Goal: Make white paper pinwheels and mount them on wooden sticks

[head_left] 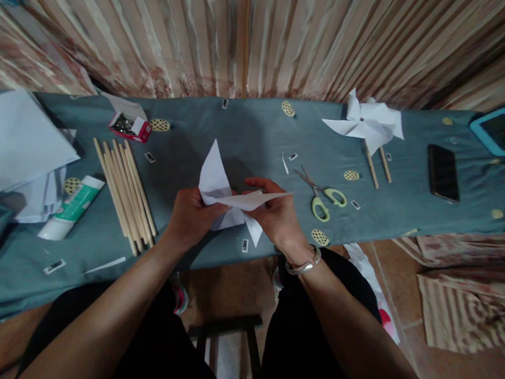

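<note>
Pinching the white paper point(244, 201) with thumb uppermost, our left hand point(192, 216) is clamping one side; our right hand point(277, 216) is holding the other, fingertips partly hidden. Above the desk point(184, 145), between sticks point(128, 193) and scissors point(317, 189), we should be keeping pressure light, leaving its curved flaps uncreased.

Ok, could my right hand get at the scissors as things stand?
Probably yes: the scissors lie close beside your right hand, with nothing seen blocking the way across the cloth, though that hand is busy at the folded paper.
</note>
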Action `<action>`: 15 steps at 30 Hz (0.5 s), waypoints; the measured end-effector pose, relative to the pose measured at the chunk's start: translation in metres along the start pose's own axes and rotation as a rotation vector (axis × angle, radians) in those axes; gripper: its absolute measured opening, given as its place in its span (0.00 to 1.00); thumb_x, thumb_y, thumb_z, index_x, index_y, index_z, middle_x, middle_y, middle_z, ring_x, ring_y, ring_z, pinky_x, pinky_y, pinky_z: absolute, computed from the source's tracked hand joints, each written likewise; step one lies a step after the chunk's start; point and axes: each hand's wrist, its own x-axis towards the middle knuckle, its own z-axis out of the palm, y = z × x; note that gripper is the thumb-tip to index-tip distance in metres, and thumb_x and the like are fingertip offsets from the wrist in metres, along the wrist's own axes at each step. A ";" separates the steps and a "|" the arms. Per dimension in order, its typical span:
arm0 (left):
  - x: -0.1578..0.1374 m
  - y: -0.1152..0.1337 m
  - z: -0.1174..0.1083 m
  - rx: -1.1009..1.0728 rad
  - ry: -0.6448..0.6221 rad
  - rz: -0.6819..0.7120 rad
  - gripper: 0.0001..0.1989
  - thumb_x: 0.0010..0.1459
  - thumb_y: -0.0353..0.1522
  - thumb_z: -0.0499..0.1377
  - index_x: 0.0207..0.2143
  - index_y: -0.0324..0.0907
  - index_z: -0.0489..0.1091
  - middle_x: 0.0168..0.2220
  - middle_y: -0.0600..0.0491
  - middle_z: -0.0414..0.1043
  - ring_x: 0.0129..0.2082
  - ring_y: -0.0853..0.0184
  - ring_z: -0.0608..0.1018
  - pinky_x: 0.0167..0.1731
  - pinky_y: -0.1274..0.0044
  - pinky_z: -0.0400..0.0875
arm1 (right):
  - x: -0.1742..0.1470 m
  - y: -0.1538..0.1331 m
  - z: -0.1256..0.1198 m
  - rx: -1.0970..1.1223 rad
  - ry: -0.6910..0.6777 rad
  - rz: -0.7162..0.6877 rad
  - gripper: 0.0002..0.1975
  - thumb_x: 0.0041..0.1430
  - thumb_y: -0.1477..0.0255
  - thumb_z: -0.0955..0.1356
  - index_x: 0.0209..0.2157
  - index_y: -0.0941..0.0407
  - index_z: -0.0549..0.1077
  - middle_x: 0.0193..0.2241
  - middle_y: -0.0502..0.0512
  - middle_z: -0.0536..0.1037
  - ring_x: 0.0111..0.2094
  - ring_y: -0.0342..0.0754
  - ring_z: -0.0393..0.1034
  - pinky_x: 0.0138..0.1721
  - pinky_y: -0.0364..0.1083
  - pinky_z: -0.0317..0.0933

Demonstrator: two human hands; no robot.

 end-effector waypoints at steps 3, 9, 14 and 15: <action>0.000 -0.001 0.000 0.014 0.005 -0.001 0.07 0.37 0.29 0.66 0.24 0.43 0.80 0.27 0.54 0.82 0.30 0.60 0.82 0.30 0.75 0.76 | 0.000 0.002 0.000 -0.016 0.002 -0.008 0.23 0.44 0.69 0.76 0.44 0.56 0.74 0.33 0.52 0.81 0.31 0.46 0.76 0.34 0.45 0.70; 0.001 -0.001 0.000 0.012 0.002 0.000 0.06 0.36 0.30 0.67 0.23 0.44 0.79 0.27 0.54 0.82 0.30 0.59 0.82 0.31 0.74 0.76 | 0.001 0.002 0.000 -0.022 0.009 -0.003 0.21 0.44 0.71 0.76 0.43 0.56 0.75 0.33 0.52 0.82 0.32 0.46 0.76 0.35 0.45 0.70; 0.001 -0.003 0.000 0.012 -0.002 0.014 0.07 0.37 0.30 0.66 0.24 0.43 0.79 0.27 0.53 0.81 0.31 0.59 0.82 0.30 0.74 0.76 | 0.001 0.002 0.000 -0.041 0.011 0.003 0.20 0.45 0.72 0.75 0.43 0.56 0.75 0.34 0.53 0.82 0.33 0.47 0.76 0.37 0.46 0.71; 0.001 -0.003 0.000 0.007 -0.004 0.020 0.07 0.37 0.30 0.67 0.24 0.43 0.79 0.27 0.53 0.81 0.31 0.59 0.82 0.30 0.75 0.76 | 0.001 0.002 0.000 -0.040 0.009 0.005 0.20 0.45 0.72 0.75 0.43 0.56 0.75 0.34 0.53 0.82 0.33 0.47 0.77 0.37 0.46 0.71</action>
